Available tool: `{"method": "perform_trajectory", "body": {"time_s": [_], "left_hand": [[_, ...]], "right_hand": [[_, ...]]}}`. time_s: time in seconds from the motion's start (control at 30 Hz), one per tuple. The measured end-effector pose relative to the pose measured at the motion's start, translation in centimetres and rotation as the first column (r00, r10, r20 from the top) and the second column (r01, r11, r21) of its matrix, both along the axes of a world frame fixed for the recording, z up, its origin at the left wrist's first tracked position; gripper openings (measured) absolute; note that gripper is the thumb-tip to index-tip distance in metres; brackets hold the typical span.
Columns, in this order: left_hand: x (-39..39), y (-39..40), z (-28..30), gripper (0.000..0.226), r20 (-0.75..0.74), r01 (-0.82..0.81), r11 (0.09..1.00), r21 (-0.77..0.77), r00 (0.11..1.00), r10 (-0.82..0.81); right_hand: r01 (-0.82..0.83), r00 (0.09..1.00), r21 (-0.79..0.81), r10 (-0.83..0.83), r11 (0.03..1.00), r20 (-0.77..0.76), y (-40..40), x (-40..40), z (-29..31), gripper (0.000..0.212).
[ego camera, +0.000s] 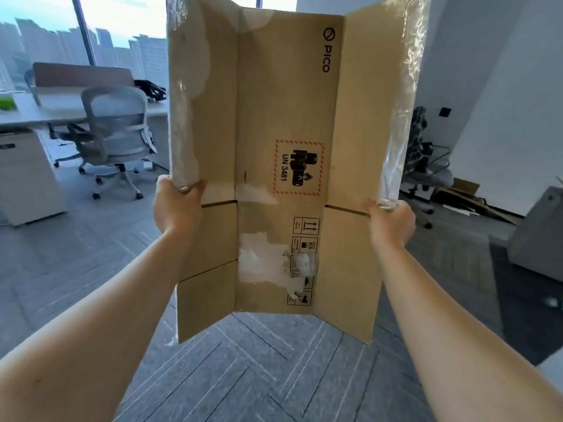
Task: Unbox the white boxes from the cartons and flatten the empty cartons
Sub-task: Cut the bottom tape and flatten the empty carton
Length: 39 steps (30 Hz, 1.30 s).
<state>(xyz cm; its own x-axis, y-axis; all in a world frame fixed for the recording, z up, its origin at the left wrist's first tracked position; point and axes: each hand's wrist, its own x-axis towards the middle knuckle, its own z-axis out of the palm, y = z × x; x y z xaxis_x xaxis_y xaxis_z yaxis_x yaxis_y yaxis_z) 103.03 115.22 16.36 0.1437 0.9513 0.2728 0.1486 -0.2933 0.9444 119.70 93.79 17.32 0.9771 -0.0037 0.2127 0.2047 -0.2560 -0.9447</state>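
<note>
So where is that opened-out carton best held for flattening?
By its two outer side edges, one from each side, as the left hand and right hand grip the carton now. The side panels angle toward the person, so opposed grips can pull them flat.

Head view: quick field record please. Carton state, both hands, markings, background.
carton: brown carton, held up in the air, opened out with side panels angled toward the camera
left hand: left hand grips the carton's left edge
right hand: right hand grips the carton's right edge
markings: PICO logo, UN 3481 battery label, handling symbols, torn white label patches
tape: clear tape along both outer edges
background: office chair, desk, cardboard on floor
white boxes: none visible
</note>
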Motion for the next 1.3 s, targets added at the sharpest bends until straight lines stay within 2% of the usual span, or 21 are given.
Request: {"method": "perform_trajectory", "body": {"time_s": [0.33, 0.4, 0.53, 0.67, 0.8, 0.93, 1.17, 1.3], "left_hand": [[15.3, 18.3, -0.8, 0.035, 0.031, 0.034, 0.999, -0.002, 0.999, -0.034], [18.8, 22.5, -0.6, 0.029, 0.017, 0.06, 0.998, 0.001, 0.998, -0.06], [25.4, 29.6, -0.6, 0.038, -0.03, 0.09, 0.996, -0.005, 0.995, -0.091], [31.7, 35.4, -1.9, 0.036, -0.078, 0.134, 0.991, -0.014, 0.988, -0.135], [38.5, 41.1, -4.8, 0.026, -0.145, 0.175, 0.984, -0.032, 0.973, -0.178], [46.6, 46.7, -8.7, 0.038, -0.215, 0.213, 0.976, -0.05, 0.952, -0.219], [59.5, 56.9, -15.0, 0.043, -0.358, 0.223, 0.971, -0.084, 0.903, -0.238], [65.9, 62.1, -20.0, 0.043, -0.432, 0.278, 0.948, -0.156, 0.844, -0.319]], "right_hand": [[0.029, 0.999, 0.003, -0.029, 1.0, 0.018, 18.3, 14.8, -1.2, 0.034], [0.056, 0.998, 0.005, -0.056, 0.998, 0.011, 22.2, 18.0, -1.3, 0.034], [0.099, 0.995, -0.013, -0.099, 0.995, -0.018, 28.7, 24.1, -2.0, 0.032], [0.119, 0.991, -0.051, -0.121, 0.992, -0.05, 33.9, 30.1, -4.2, 0.025], [0.143, 0.984, -0.075, -0.15, 0.987, -0.1, 38.7, 36.1, -7.5, 0.034], [0.192, 0.965, -0.094, -0.205, 0.977, -0.16, 43.4, 43.2, -11.8, 0.038], [0.244, 0.911, -0.162, -0.283, 0.956, -0.299, 52.3, 54.4, -18.6, 0.038], [0.286, 0.863, -0.206, -0.345, 0.936, -0.369, 56.9, 59.0, -23.8, 0.036]]}}
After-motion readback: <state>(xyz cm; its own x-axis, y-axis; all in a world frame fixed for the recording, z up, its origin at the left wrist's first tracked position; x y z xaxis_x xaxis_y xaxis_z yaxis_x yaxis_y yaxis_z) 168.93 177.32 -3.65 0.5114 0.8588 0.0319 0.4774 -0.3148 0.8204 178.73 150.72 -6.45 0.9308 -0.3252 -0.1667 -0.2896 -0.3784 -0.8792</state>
